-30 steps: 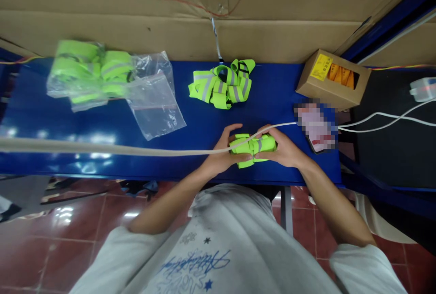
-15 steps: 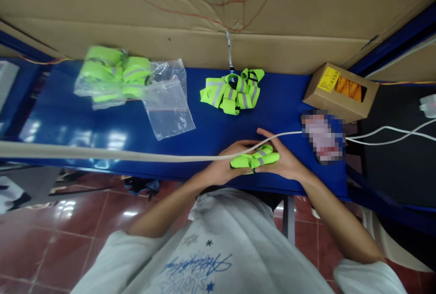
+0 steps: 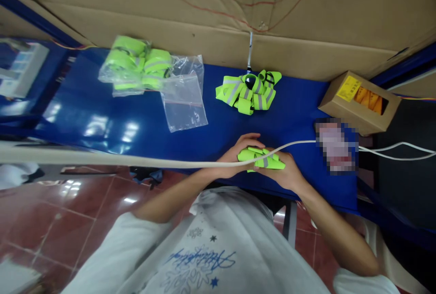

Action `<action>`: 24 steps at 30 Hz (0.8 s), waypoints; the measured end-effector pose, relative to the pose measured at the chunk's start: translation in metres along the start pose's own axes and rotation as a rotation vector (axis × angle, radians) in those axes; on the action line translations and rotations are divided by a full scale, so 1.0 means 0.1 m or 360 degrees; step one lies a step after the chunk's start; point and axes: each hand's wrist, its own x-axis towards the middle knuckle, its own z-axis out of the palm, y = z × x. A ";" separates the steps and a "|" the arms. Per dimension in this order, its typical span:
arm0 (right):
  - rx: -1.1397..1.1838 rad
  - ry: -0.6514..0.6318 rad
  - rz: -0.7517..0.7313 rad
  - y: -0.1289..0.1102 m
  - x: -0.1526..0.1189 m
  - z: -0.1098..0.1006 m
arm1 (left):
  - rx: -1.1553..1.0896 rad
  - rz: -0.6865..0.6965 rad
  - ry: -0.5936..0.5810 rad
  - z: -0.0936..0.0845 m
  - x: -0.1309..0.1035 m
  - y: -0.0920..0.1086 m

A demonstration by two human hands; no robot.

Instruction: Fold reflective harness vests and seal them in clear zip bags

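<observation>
Between my two hands is a folded neon-yellow reflective strap (image 3: pixel 269 161) with a grey stripe, held above the front of the blue table (image 3: pixel 143 124). My left hand (image 3: pixel 235 153) curls round its left end, fingers bent over the far side. My right hand (image 3: pixel 286 173) grips the right part from below; some of its fingers are hidden by the strap. A white cable (image 3: pixel 190 164) passes across the view in front of my left hand and the strap. Farther back lies a loose heap of similar reflective straps (image 3: pixel 235 92).
Clear plastic bags (image 3: pixel 185 103) lie at the back left, and bagged rolls of neon strap (image 3: pixel 129 60) sit beside them. At the right are a cardboard box (image 3: pixel 368 119) with orange items inside and a blurred-out object (image 3: pixel 335 146) joined to the cable. A cardboard wall (image 3: pixel 211 44) stands behind.
The strap has been turned and folded between my hands, and my right fingers have closed in from a spread pose. The whole view has shifted slightly, moving the table's things rightward.
</observation>
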 end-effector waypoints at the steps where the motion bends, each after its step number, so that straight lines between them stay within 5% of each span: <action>1: 0.0065 0.0049 0.0050 -0.03 0.00 0.03 | -0.0034 -0.0021 -0.0058 -0.02 0.01 0.04; 5: 0.0356 0.0229 0.0222 -0.18 0.02 0.11 | 0.0010 -0.0109 -0.0117 -0.23 0.11 0.21; 8: 0.0416 0.0320 0.0233 -0.21 0.02 0.15 | 0.0669 -0.0144 0.0423 -0.55 0.15 0.26; 11: 0.0308 0.0376 0.0175 -0.17 -0.04 0.20 | 0.1584 -0.0510 0.0928 -0.92 0.05 0.20; 14: 0.0250 0.0399 0.0091 -0.09 -0.14 0.27 | 0.1814 -0.0711 0.0718 -1.14 -0.22 0.15; 16: 0.0252 0.0421 0.0019 -0.04 -0.20 0.32 | 0.1772 -0.0610 0.0600 -1.15 -0.41 0.19; 18: 0.0260 0.0474 -0.0044 0.00 -0.25 0.37 | 0.1801 -0.0501 0.0685 -1.07 -0.51 0.27; 21: 0.0272 0.0541 -0.0100 0.03 -0.28 0.40 | 0.1954 -0.0410 0.0828 -0.97 -0.44 0.41; 24: 0.0228 0.0558 -0.0126 0.04 -0.28 0.40 | 0.2073 -0.0317 0.0724 -1.07 -0.12 0.43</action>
